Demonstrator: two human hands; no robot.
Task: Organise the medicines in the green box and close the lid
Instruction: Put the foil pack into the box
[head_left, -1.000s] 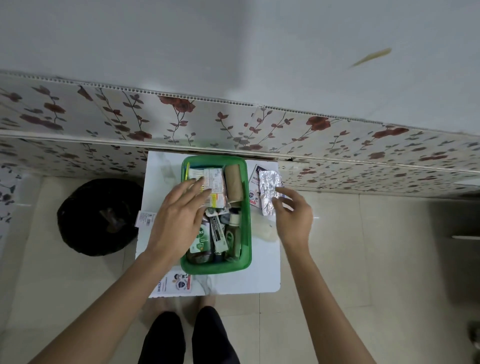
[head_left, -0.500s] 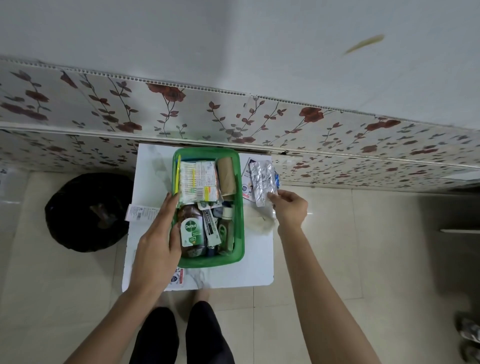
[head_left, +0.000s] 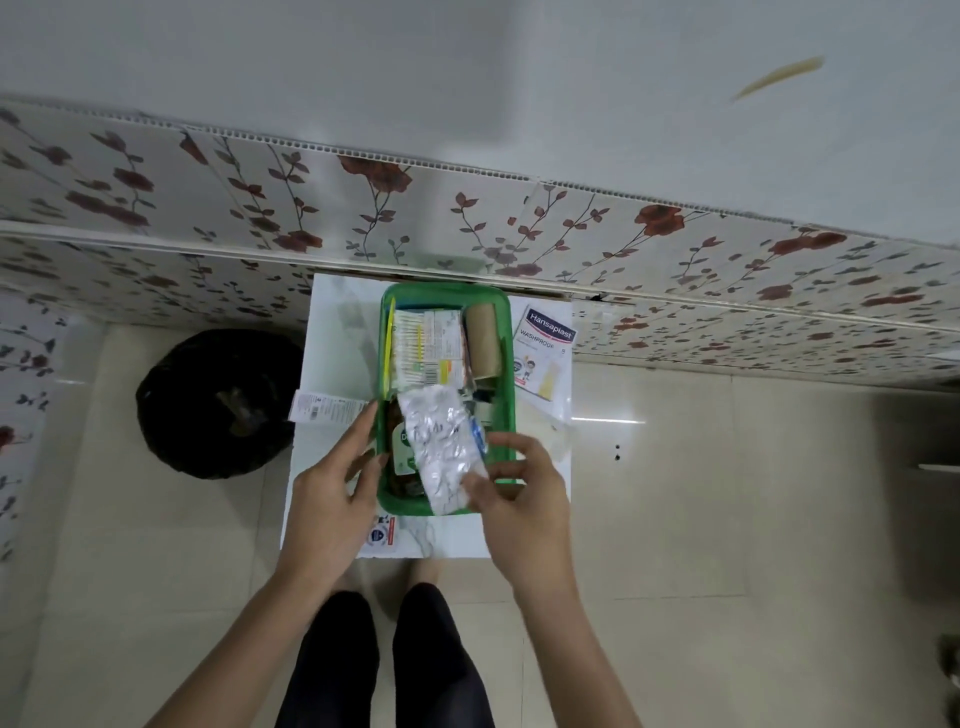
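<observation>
The green box stands open on a small white table, filled with a cotton-bud pack, a brown bandage roll and a Dettol bottle, partly hidden. My right hand pinches silver blister strips and holds them over the near half of the box. My left hand rests at the box's near left wall, fingers spread, thumb touching the rim. No lid is visible.
A Hansaplast pack lies on the table right of the box. A printed paper slip sits at the table's left edge and another packet at the front edge. A black bin stands on the floor left. A floral wall panel runs behind.
My right hand lifted the silver blister strips from the table's right side and brought them over the box. My left hand slid from inside the box to its near left wall.
</observation>
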